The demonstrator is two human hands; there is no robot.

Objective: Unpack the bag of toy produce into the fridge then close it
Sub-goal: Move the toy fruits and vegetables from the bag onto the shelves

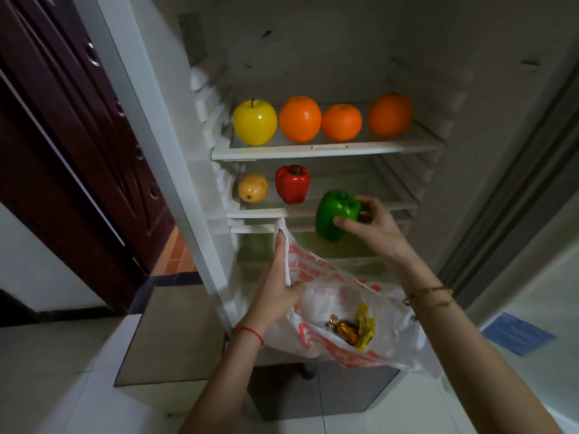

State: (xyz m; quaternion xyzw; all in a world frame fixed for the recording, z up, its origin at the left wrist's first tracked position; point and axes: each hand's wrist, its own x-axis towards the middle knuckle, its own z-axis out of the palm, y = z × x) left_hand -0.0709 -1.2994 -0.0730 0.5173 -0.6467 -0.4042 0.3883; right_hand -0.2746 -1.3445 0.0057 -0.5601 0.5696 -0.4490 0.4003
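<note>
Gripping the green pepper (pixel 336 214) at 3 o'clock of the red pepper (pixel 292 184), the right hand (pixel 372 227) must shelve it next, while left hand (pixel 279 286) fingers pinch the bag (pixel 329 308) open.

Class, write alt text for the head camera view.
The right hand holds a green pepper at the open fridge's second shelf, beside a red pepper; the left hand holds the plastic bag open.
</note>
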